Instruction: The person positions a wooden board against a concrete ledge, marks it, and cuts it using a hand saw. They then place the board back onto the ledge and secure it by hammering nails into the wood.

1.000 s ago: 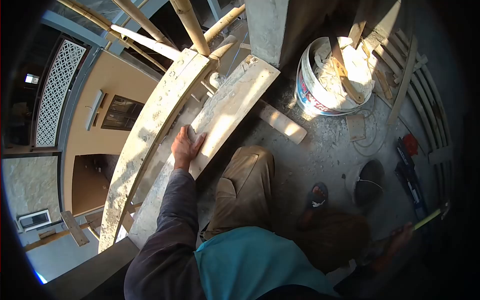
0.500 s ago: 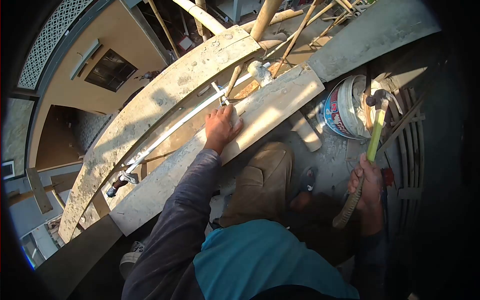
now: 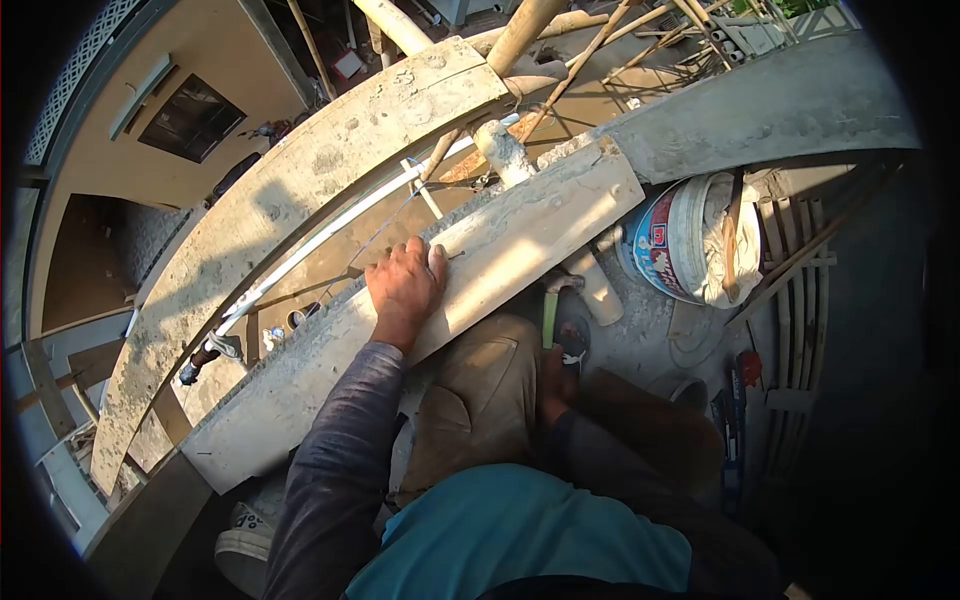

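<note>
Left hand: your left hand (image 3: 405, 285) is laid palm-down on the curved board (image 3: 520, 235), fingers spread and reaching to its far edge. It's pressing, not gripping anything.
Right hand: your right hand (image 3: 556, 385) is low by your knee, in shadow, with the fist wrapped round the handle of the hammer (image 3: 550, 318).
Hammer: it's standing roughly upright with the yellow-green handle pointing up. The head sits just under the near edge of the curved board, well to the right of your left hand.
Curved board: a pale, cement-smeared plank running diagonally from lower left to upper right. The sun is on the right half, and the right end stops close to the bucket (image 3: 668, 243).
Nail: there's a thin dark mark on the board just right of your fingers. Can't tell for sure what it is, too small.
Bucket: white with a blue and red label, tilted in view. It's full of whitish stuff, with a wooden stick (image 3: 732, 235) poking out of it.
Wooden block: a short wooden block (image 3: 597, 287) lies on the floor between the bucket and the hammer head.
Beyond the board: a curved concrete ledge (image 3: 300, 190) runs alongside it, with a white pipe (image 3: 330, 240) in the gap between. Bamboo poles (image 3: 520, 30) cross above.
Foot: your sandal (image 3: 573, 342) is just beside the hammer handle.
</note>
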Demonstrator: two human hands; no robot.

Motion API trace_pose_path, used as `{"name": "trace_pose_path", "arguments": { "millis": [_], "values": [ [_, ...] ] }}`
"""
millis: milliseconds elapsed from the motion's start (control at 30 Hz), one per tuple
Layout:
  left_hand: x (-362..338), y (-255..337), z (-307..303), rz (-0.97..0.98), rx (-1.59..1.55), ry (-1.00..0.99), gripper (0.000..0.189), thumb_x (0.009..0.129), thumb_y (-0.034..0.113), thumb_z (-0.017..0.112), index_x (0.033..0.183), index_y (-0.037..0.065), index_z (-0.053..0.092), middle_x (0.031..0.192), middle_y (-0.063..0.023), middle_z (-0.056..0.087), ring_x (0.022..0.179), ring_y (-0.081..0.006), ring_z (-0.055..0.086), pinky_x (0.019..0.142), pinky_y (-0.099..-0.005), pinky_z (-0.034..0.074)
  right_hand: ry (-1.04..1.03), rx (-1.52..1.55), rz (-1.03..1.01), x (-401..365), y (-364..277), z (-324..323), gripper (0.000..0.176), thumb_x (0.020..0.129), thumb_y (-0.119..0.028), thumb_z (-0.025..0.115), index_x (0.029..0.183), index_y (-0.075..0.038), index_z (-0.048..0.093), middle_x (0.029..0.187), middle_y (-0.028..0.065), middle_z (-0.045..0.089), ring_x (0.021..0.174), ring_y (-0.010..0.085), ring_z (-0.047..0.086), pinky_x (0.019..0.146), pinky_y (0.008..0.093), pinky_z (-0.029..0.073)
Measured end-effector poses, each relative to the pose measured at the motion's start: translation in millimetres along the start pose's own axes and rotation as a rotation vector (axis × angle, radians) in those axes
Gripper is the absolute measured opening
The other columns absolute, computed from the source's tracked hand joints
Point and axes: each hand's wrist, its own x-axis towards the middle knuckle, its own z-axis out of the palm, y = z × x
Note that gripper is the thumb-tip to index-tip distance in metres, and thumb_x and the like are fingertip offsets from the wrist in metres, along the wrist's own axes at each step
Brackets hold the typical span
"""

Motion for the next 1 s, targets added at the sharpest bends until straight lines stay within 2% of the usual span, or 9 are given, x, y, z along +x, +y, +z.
{"name": "trace_pose_path", "arguments": {
  "millis": [133,233,300,367,433,633,700,833,1000],
  "values": [
    [3,-5,0,-0.008,-0.11,-0.028,0.031,0.088,0.036,0.051,0.085,0.007,0.059,0.082,-0.0143,0.065,0.078,-0.0333,0.063,0.071,-0.046,0.046,0.043,0.458,-0.076,2,-13,-1,0.025,0.094,-0.016,0.052,0.111,0.003,0.049,0.101,0.0184,0.061,0.09,0.0342,0.06,0.081,0.0409,0.046],
    [3,-10,2,-0.005,-0.169,-0.024,0.031,0.087,0.037,0.052,0.085,0.007,0.059,0.081,-0.0135,0.065,0.076,-0.0324,0.064,0.068,-0.0453,0.048,0.351,0.369,-0.405,32,0,19,0.033,0.09,-0.022,0.06,0.11,0.003,0.053,0.094,0.0134,0.058,0.085,0.0253,0.058,0.074,0.036,0.047],
    [4,-10,3,-0.035,-0.169,-0.035,0.03,0.087,0.035,0.052,0.085,0.006,0.06,0.081,-0.0136,0.065,0.076,-0.0324,0.064,0.069,-0.0459,0.048,0.308,0.506,-0.516,19,-104,-47,0.028,0.089,-0.018,0.061,0.108,0.002,0.057,0.095,0.0127,0.057,0.085,0.0229,0.058,0.073,0.0335,0.048],
    [4,-10,1,-0.041,-0.228,-0.061,0.028,0.087,0.033,0.051,0.086,0.006,0.061,0.083,-0.0144,0.066,0.076,-0.0319,0.064,0.07,-0.0456,0.049,0.091,0.261,-0.903,7,-175,-87,0.031,0.088,-0.015,0.062,0.115,0.001,0.057,0.099,0.0111,0.059,0.085,0.0209,0.057,0.075,0.0321,0.047],
    [3,-12,1,-0.052,-0.25,-0.043,0.029,0.089,0.032,0.049,0.087,0.006,0.061,0.084,-0.0145,0.066,0.076,-0.0316,0.065,0.07,-0.0448,0.05,-0.166,0.13,-1.187,-7,-230,-83,0.031,0.086,-0.017,0.064,0.111,0.0,0.058,0.097,0.0159,0.058,0.082,0.0275,0.059,0.072,0.0365,0.048],
    [-1,-17,-2,0.006,-0.262,0.018,0.031,0.093,0.033,0.044,0.089,0.007,0.06,0.083,-0.0174,0.066,0.074,-0.0354,0.064,0.068,-0.0463,0.05,-0.261,0.214,-1.266,-5,-239,-29,0.012,0.081,-0.011,0.065,0.09,-0.002,0.065,0.083,0.0137,0.062,0.082,0.0325,0.059,0.075,0.0385,0.048],
    [-2,-13,-2,-0.026,-0.248,-0.024,0.032,0.094,0.034,0.044,0.09,0.008,0.06,0.083,-0.0168,0.066,0.074,-0.0353,0.065,0.068,-0.0463,0.05,-0.11,0.249,-1.337,-9,-235,-28,0.007,0.081,-0.008,0.064,0.084,-0.002,0.065,0.08,0.0126,0.063,0.08,0.0323,0.06,0.074,0.0388,0.049],
    [-1,-13,0,-0.019,-0.266,-0.001,0.033,0.094,0.035,0.043,0.089,0.008,0.06,0.084,-0.0165,0.066,0.074,-0.0352,0.065,0.068,-0.0462,0.05,-0.096,0.28,-1.348,-9,-234,-24,0.008,0.082,-0.009,0.062,0.085,-0.002,0.065,0.083,0.0125,0.064,0.079,0.0318,0.061,0.071,0.0384,0.049],
    [-1,-13,0,-0.024,-0.281,-0.03,0.034,0.094,0.037,0.042,0.09,0.008,0.06,0.087,-0.0165,0.066,0.078,-0.035,0.065,0.071,-0.0459,0.05,-0.085,0.173,-1.5,-4,-239,-29,0.007,0.081,-0.007,0.062,0.086,-0.004,0.065,0.083,0.0107,0.065,0.08,0.0301,0.062,0.071,0.0379,0.05]
  ]
}}
